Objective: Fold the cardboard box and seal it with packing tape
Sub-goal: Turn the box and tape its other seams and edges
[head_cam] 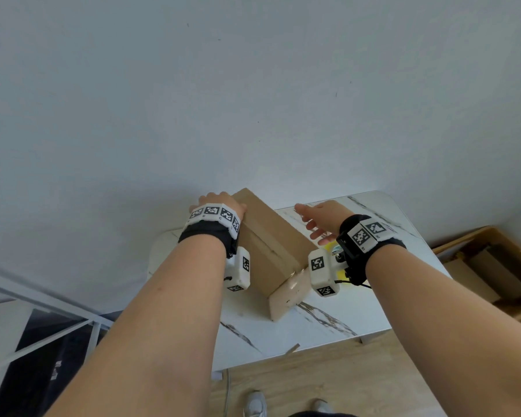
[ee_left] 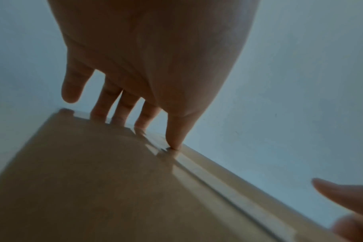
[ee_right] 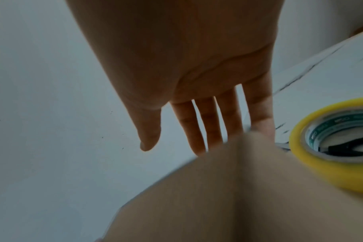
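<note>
A brown cardboard box lies slantwise on the white marble table. A paler flap sticks out at its near end. My left hand is at the box's far left corner. In the left wrist view its fingers are straight and their tips touch the far edge of the box, the thumb on a seam. My right hand hovers flat and spread past the box's right side, holding nothing. A yellow tape roll lies on the table beside the box, under my right wrist.
A plain wall rises right behind the table. Down at the right stands a wooden crate with cardboard sheets. A white metal frame is at the left. A small cardboard strip lies at the table's front edge.
</note>
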`<state>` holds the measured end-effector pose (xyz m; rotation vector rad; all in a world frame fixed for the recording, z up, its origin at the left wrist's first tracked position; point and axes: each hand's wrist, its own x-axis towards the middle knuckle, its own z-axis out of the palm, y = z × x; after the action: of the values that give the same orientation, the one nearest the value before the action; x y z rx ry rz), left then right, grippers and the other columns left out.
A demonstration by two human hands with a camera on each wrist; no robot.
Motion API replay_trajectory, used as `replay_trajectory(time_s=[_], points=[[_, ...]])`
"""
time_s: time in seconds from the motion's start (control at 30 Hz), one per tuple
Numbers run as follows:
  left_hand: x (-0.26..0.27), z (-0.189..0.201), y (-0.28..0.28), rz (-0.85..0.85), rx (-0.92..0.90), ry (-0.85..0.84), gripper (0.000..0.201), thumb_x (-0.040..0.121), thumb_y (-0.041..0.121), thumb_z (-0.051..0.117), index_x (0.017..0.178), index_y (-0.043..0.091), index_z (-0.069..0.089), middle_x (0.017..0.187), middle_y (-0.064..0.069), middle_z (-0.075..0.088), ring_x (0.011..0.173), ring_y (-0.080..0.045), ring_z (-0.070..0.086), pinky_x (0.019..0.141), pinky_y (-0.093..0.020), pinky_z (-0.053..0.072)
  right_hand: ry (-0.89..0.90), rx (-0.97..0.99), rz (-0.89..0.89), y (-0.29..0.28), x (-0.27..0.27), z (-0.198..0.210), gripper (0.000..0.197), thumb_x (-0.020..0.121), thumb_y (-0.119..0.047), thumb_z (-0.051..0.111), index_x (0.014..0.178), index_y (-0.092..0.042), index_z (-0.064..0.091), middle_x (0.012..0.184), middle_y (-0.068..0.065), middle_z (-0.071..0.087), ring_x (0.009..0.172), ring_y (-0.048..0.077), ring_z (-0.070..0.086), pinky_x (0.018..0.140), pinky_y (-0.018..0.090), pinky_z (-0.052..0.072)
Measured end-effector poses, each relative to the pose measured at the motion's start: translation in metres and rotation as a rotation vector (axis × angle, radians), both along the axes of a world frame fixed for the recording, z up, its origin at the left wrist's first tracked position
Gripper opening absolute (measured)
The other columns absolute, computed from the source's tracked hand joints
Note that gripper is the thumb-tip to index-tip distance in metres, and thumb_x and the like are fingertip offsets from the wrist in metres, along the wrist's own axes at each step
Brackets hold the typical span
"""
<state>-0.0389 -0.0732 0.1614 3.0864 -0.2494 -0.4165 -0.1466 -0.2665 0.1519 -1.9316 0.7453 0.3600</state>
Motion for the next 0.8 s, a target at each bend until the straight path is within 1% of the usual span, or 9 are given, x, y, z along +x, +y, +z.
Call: replay_trajectory(time_s=[0.07,0.13,0.2,0.27,0.37,0.5,0.6,0.7,0.8], points=[[0.0,-0.003,0.008,0.085,-0.011,-0.016,0.043,0.089,0.051,0.043,0.087,0.01,0.053,0.109,-0.012,0.062,0.105,-0.031,0.056,0.087,-0.037,0.043,0.046,-0.036,-0.004,-0.003,-0.004,-0.001,0.06,0.083,-0.065,0.056,0.105,-0.01,0.064,0.097,0.005,0.067,0.083,0.021,0.067,0.08,0.044,0.06],[-0.001,-0.007,0.015,0.178,-0.058,-0.026,0.045,0.09,0.051,0.041,0.091,0.008,0.056,0.108,-0.013,0.062,0.106,-0.031,0.056,0.084,-0.036,0.044,0.081,-0.074,-0.018,-0.005,-0.008,-0.003,0.075,0.076,-0.074,0.055,0.11,-0.007,0.059,0.096,0.011,0.067,0.083,0.026,0.071,0.076,0.05,0.06],[-0.003,-0.009,0.021,0.267,-0.098,-0.019,0.047,0.091,0.051,0.04,0.103,0.009,0.057,0.114,-0.014,0.061,0.11,-0.033,0.055,0.087,-0.038,0.046,0.064,-0.093,-0.069,-0.004,-0.011,-0.005,0.079,0.076,-0.074,0.055,0.114,-0.005,0.052,0.093,0.015,0.067,0.081,0.03,0.073,0.073,0.052,0.06],[-0.007,-0.007,0.026,0.357,-0.12,0.002,0.052,0.093,0.052,0.04,0.117,0.007,0.054,0.121,-0.014,0.058,0.115,-0.033,0.054,0.089,-0.04,0.046,0.025,-0.039,-0.111,-0.002,-0.013,-0.006,0.072,0.08,-0.069,0.057,0.116,-0.006,0.049,0.092,0.014,0.066,0.077,0.029,0.073,0.072,0.05,0.06],[-0.013,-0.006,0.029,0.432,-0.166,-0.006,0.06,0.094,0.049,0.042,0.135,0.006,0.041,0.13,-0.015,0.053,0.12,-0.035,0.052,0.091,-0.042,0.045,-0.039,0.074,-0.056,0.006,-0.013,-0.003,0.054,0.089,-0.053,0.059,0.115,-0.006,0.051,0.102,0.012,0.066,0.083,0.026,0.071,0.076,0.043,0.061],[-0.018,-0.009,0.03,0.431,-0.204,-0.052,0.064,0.097,0.042,0.041,0.143,0.001,0.026,0.135,-0.018,0.048,0.119,-0.037,0.053,0.09,-0.045,0.046,-0.178,-0.08,0.049,0.02,-0.002,-0.002,0.033,0.091,-0.03,0.061,0.114,-0.007,0.06,0.107,0.008,0.066,0.096,0.026,0.066,0.084,0.041,0.058],[-0.024,-0.011,0.028,0.416,-0.19,-0.084,0.067,0.1,0.04,0.037,0.147,-0.002,0.015,0.135,-0.022,0.042,0.114,-0.037,0.056,0.083,-0.044,0.049,-0.258,-0.159,0.078,0.023,0.008,-0.003,0.029,0.089,-0.019,0.057,0.115,-0.009,0.064,0.103,0.008,0.068,0.089,0.026,0.064,0.084,0.04,0.055],[-0.034,-0.015,0.028,0.393,-0.185,-0.087,0.062,0.101,0.038,0.034,0.145,-0.002,0.021,0.134,-0.022,0.043,0.112,-0.036,0.057,0.077,-0.041,0.048,-0.238,-0.243,0.139,0.023,0.012,-0.008,0.021,0.089,-0.019,0.054,0.105,-0.011,0.064,0.098,0.009,0.067,0.077,0.024,0.059,0.074,0.034,0.05],[-0.037,-0.015,0.026,0.339,-0.06,-0.111,0.055,0.101,0.036,0.03,0.142,-0.001,0.03,0.135,-0.021,0.042,0.116,-0.037,0.052,0.084,-0.043,0.048,-0.245,-0.267,0.16,0.019,0.013,-0.015,0.033,0.09,-0.025,0.055,0.12,-0.016,0.063,0.111,0.005,0.067,0.095,0.026,0.063,0.089,0.039,0.051]])
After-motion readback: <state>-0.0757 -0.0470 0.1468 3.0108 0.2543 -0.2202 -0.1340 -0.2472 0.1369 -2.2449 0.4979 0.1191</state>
